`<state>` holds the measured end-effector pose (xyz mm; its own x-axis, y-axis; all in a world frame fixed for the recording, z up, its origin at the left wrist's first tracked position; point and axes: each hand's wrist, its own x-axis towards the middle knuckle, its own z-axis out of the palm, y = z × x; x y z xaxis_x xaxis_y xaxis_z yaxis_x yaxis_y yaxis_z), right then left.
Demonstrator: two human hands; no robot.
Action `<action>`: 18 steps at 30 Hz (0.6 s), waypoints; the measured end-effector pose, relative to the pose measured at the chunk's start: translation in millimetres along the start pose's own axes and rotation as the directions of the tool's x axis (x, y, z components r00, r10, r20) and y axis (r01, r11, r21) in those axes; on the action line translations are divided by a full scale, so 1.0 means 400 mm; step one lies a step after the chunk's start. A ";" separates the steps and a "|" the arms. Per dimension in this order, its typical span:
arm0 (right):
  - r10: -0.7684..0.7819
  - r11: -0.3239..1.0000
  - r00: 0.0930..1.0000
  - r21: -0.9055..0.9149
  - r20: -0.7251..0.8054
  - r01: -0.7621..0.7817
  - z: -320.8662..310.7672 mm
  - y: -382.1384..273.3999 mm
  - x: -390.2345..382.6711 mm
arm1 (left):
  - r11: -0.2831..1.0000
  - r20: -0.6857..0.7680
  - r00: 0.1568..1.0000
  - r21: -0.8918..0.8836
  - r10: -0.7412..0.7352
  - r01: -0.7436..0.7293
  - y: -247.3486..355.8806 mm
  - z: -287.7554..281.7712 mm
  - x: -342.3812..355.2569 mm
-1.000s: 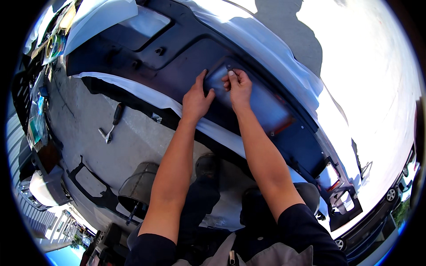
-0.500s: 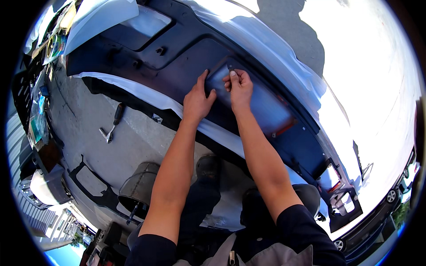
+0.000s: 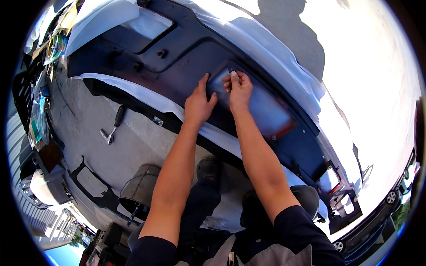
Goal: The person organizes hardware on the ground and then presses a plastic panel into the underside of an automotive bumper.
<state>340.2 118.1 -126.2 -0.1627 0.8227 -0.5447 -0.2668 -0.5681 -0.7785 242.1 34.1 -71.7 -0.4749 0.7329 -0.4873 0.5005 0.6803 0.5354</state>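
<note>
A long, curved dark panel (image 3: pixel 173 75), which looks like a car bumper cover, lies across white sheeting. My left hand (image 3: pixel 199 102) rests on its middle part, index finger and thumb spread, holding nothing. Just to the right, my right hand (image 3: pixel 239 86) is closed in a pinch between thumb and fingers. A small dark flat tab (image 3: pixel 231 69) sticks out past those fingertips; its lower part is hidden by them. Below both hands shows a shiny, lighter grey area (image 3: pixel 262 104) of the panel, with an orange-red strip (image 3: pixel 282 131) at its lower right end.
On the concrete at left lies a ratchet (image 3: pixel 114 126) with a dark handle. A grey bucket (image 3: pixel 138 188) stands beside my legs, near a black frame-shaped trim piece (image 3: pixel 91 188). White sheeting (image 3: pixel 293 66) hangs along the panel's far edge. Parked cars (image 3: pixel 372 226) are at far right.
The small tab has tilted and dropped slightly, and less of it shows above my right fingertips. My left hand has barely shifted.
</note>
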 end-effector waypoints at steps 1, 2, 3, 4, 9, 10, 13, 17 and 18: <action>0.004 1.000 1.000 0.004 -0.007 -0.004 0.003 -0.003 -0.002 | 1.000 -0.026 0.999 -0.003 0.019 -0.019 -0.003 0.003 -0.002; 0.007 1.000 1.000 0.008 -0.014 -0.007 0.007 -0.007 -0.002 | 0.999 -0.052 0.998 -0.005 0.038 -0.039 -0.008 0.010 -0.004; 0.009 1.000 1.000 0.011 -0.023 -0.009 0.009 -0.011 -0.003 | 0.998 -0.078 0.995 -0.007 0.059 -0.060 -0.011 0.016 -0.005; 0.002 1.000 1.000 -0.019 -0.020 -0.002 0.008 -0.012 -0.001 | 0.999 -0.076 0.996 -0.004 0.053 -0.054 -0.010 0.021 -0.002; -0.046 0.893 0.998 -0.446 0.044 0.061 -0.040 -0.038 -0.031 | 0.997 -0.076 0.994 0.023 0.080 -0.079 -0.025 0.017 0.007; -0.079 0.808 0.994 -0.579 0.082 0.112 -0.061 -0.049 -0.049 | 0.990 -0.079 0.993 0.112 0.091 -0.082 -0.012 0.006 0.009; -0.196 0.572 0.968 -0.783 0.158 0.244 -0.164 -0.096 -0.100 | 0.911 -0.108 0.966 0.371 0.233 -0.178 0.051 -0.037 0.013; -0.099 0.693 0.980 -0.695 0.172 0.192 -0.266 -0.065 -0.095 | 0.633 0.024 0.807 0.607 0.590 -0.481 0.164 -0.055 0.123; -0.103 0.726 0.982 -0.663 0.156 0.181 -0.272 -0.052 -0.091 | 0.551 0.108 0.767 0.634 0.633 -0.544 0.181 -0.059 0.155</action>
<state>455.0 97.9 -123.9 -0.2807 0.8696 -0.4062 0.4069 -0.2755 -0.8709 231.7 128.6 -46.8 0.0307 0.9936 -0.1091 0.9923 -0.0172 0.1227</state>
